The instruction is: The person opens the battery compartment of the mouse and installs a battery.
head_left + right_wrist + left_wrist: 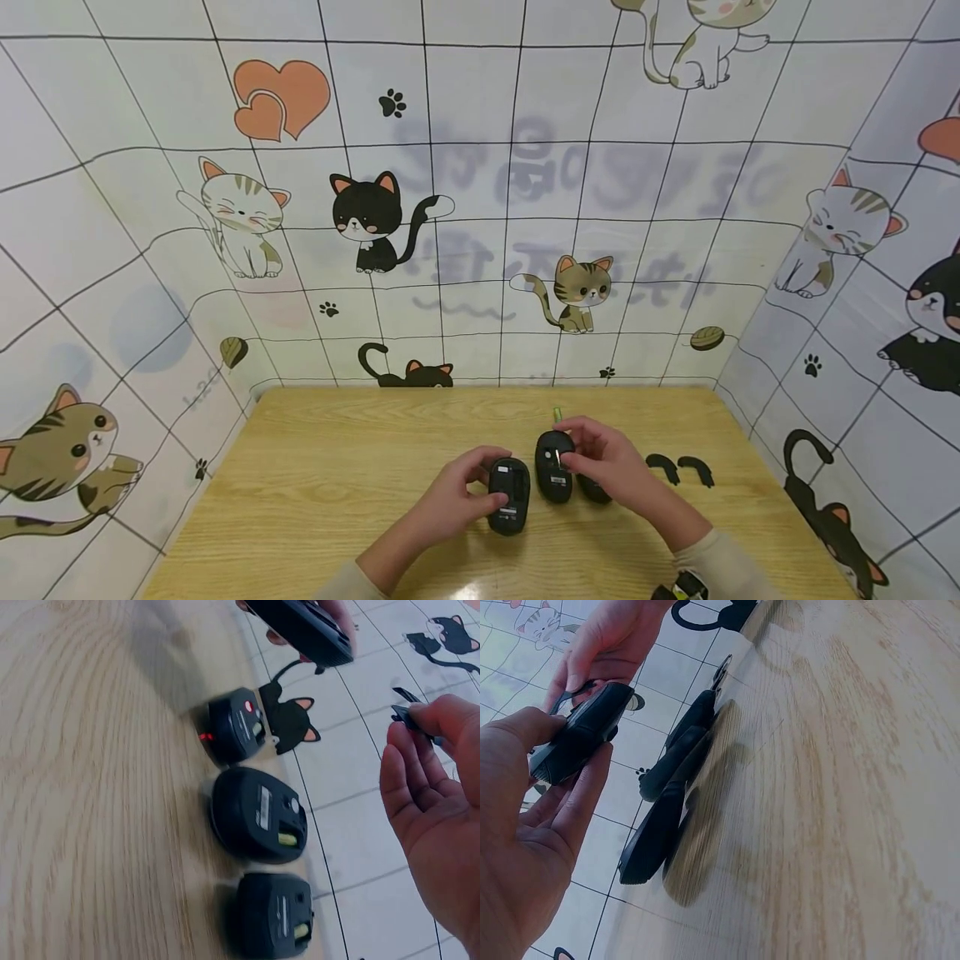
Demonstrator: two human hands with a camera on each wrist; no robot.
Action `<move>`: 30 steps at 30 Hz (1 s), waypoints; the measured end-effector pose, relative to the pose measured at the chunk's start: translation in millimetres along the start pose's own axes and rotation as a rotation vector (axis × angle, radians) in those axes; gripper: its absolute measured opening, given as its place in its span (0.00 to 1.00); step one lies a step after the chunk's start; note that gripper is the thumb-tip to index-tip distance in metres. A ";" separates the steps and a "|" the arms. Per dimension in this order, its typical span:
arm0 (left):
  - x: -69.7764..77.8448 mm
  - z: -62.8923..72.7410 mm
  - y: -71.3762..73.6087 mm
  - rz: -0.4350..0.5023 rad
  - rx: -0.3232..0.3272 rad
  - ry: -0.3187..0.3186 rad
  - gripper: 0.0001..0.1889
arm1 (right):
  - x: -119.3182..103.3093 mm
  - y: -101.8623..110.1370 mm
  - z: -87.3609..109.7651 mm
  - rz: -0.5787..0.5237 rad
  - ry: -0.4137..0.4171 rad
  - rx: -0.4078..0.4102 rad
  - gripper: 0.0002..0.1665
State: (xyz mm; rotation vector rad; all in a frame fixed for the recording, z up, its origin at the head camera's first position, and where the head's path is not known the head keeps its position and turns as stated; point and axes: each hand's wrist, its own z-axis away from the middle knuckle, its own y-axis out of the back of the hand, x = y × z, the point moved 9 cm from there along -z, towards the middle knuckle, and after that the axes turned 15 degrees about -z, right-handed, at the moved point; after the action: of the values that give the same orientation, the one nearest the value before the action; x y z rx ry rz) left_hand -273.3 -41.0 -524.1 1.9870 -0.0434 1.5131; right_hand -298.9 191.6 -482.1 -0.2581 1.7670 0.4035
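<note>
My left hand (461,492) grips a black computer mouse (510,500) by its sides, underside up, raised over the table. Thumb and fingers of my right hand (611,467) pinch a small, thin dark cover (407,716), close by the held mouse in the left wrist view. Below, three more black mice lie upside down in a row: one (236,727) with a red light glowing, a middle one (255,814) and a near one (274,915). Yellow-green batteries (288,839) show in their open compartments. In the head view my right hand partly covers this row.
Two curved dark covers (696,470) lie on the wooden table (330,475) to the right of my right hand. A yellow-green piece (557,413) shows behind the mice. Cat-patterned cloth (480,192) walls the table at the back and both sides.
</note>
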 end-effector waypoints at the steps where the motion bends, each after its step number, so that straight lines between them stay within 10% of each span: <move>1: -0.6 0.0 0.3 -0.002 0.003 0.004 0.29 | 1.0 2.7 1.4 0.005 -0.012 -0.011 0.22; 30: -8.1 -2.4 3.0 0.012 0.020 0.026 0.28 | 30.4 105.9 46.8 0.087 -0.114 0.095 0.26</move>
State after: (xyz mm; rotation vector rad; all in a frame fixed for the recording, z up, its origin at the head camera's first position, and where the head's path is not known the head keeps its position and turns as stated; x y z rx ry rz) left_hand -279.3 -45.0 -529.5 1.9853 -0.0293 1.5522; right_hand -304.8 308.6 -506.9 -0.0890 1.6843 0.3881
